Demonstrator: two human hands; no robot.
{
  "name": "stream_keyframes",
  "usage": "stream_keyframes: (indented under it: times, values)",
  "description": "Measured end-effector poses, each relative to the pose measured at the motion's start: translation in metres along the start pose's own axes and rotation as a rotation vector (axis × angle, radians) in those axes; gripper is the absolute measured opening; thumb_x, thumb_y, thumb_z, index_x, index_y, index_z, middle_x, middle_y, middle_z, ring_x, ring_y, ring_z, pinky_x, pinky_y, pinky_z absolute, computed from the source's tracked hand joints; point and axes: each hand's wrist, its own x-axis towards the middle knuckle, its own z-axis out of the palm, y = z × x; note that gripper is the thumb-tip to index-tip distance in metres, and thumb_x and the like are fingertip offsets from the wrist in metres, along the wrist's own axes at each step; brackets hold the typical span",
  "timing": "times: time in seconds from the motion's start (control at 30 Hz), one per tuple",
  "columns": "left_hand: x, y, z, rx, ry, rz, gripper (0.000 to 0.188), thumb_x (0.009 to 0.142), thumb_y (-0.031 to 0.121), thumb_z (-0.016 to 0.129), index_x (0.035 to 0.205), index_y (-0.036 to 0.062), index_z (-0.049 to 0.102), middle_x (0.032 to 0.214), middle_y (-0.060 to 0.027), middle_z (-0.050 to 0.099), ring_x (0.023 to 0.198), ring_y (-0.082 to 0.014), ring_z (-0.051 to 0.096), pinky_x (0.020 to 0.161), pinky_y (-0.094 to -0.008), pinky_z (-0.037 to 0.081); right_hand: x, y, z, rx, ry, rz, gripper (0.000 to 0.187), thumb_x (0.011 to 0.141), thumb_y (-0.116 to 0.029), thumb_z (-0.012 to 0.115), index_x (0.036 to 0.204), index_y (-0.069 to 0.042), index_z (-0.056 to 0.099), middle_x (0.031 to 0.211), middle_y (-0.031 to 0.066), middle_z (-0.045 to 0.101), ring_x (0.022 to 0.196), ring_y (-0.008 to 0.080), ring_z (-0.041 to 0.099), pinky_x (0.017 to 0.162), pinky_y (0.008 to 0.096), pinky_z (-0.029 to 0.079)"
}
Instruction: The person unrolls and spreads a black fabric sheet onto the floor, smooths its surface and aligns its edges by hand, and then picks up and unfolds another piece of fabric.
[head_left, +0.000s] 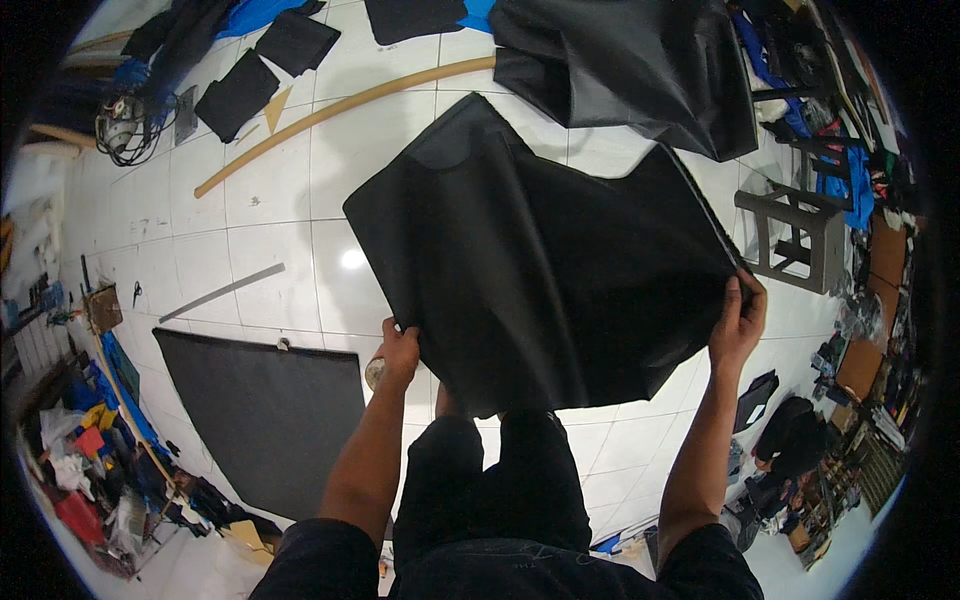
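Note:
A large sheet of black, leather-like material [500, 260] hangs between my two hands, above the floor in front of my legs. My left hand [400, 352] pinches its left edge near the lower corner. On the opposite side my right hand [738, 318] grips the right edge, thumb on top. The sheet sags and folds softly down its middle. Along its upper right side runs a pale, fuzzy edge. Behind my left hand, a small round object [375, 373] is partly hidden.
A dark flat panel [270, 420] lies at left with a grey ruler-like strip [225, 292] beyond it. Farther off are a long cardboard tube [340, 108], another black sheet [630, 80] and cut black pieces [238, 95]. A grey stool [792, 238] stands at right; clutter lines both sides.

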Motion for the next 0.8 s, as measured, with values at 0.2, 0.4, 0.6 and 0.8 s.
stream_keyframes:
  times: [0.2, 0.4, 0.6, 0.8]
  values:
    - [0.012, -0.027, -0.012, 0.053, -0.018, 0.029, 0.048, 0.085, 0.007, 0.054, 0.128, -0.0037, 0.036, 0.109, -0.0252, 0.058, 0.098, -0.0298, 0.06, 0.085, -0.0366, 0.047, 0.027, -0.01, -0.013, -0.003, 0.013, -0.086, 0.022, 0.096, -0.017, 0.057, 0.109, 0.002, 0.059, 0.107, 0.0118, 0.062, 0.099, 0.0189, 0.057, 0.091, 0.0309, 0.043]
    - [0.026, -0.05, -0.006, -0.212, 0.009, 0.093, 0.045, 0.085, 0.008, 0.057, 0.125, -0.0034, 0.039, 0.094, -0.0162, 0.06, 0.08, -0.02, 0.057, 0.071, -0.0296, 0.046, 0.035, 0.053, 0.02, -0.262, -0.115, -0.029, 0.036, 0.093, -0.019, 0.06, 0.124, -0.003, 0.053, 0.119, 0.0193, 0.058, 0.108, 0.0301, 0.058, 0.095, 0.0387, 0.044]
    - [0.027, -0.041, -0.003, -0.221, -0.032, 0.058, 0.044, 0.086, 0.008, 0.056, 0.124, -0.0038, 0.038, 0.096, -0.0165, 0.06, 0.081, -0.0188, 0.057, 0.073, -0.0293, 0.046, -0.039, 0.074, 0.096, -0.635, -0.538, -0.096, 0.067, 0.075, -0.026, 0.076, 0.133, -0.008, 0.047, 0.124, 0.0188, 0.058, 0.107, 0.0376, 0.058, 0.096, 0.0467, 0.045]
    - [0.013, -0.024, 0.003, -0.174, 0.01, 0.061, 0.043, 0.087, 0.009, 0.055, 0.124, -0.003, 0.038, 0.099, -0.0187, 0.061, 0.083, -0.0193, 0.059, 0.075, -0.0302, 0.047, -0.182, -0.026, 0.183, -0.196, -1.305, 0.247, 0.095, 0.072, -0.067, 0.068, 0.139, -0.005, 0.044, 0.139, 0.0215, 0.047, 0.129, 0.0345, 0.046, 0.106, 0.0425, 0.037]
